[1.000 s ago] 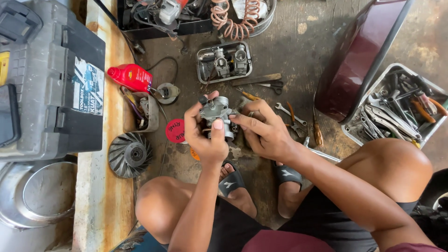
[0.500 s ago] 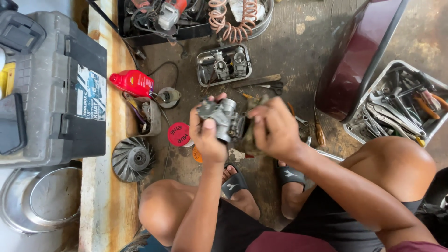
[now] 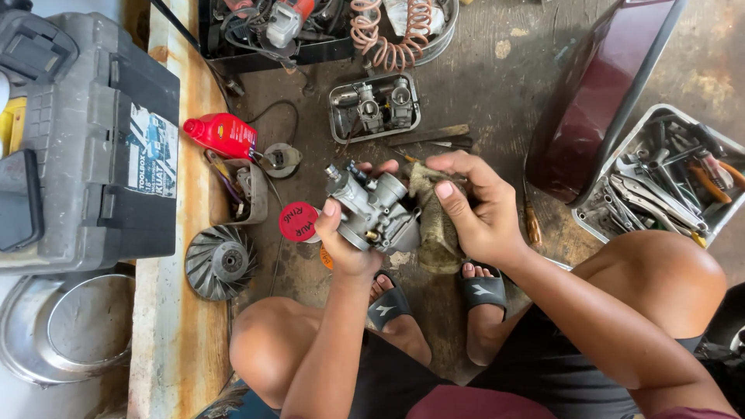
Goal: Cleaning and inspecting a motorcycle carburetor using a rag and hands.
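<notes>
You are cleaning the metal carburetor [image 3: 371, 211], which sits in the middle of the frame above your sandals. Your left hand [image 3: 347, 247] is closed tight around its lower side. Your right hand [image 3: 475, 203] pinches a dirty rag [image 3: 434, 225] against it, so next you likely need to rub gently and turn the part.

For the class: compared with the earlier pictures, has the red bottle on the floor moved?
No. The red bottle lies in the same spot beside the wooden plank and the small round part; only the head camera shifted.
</notes>
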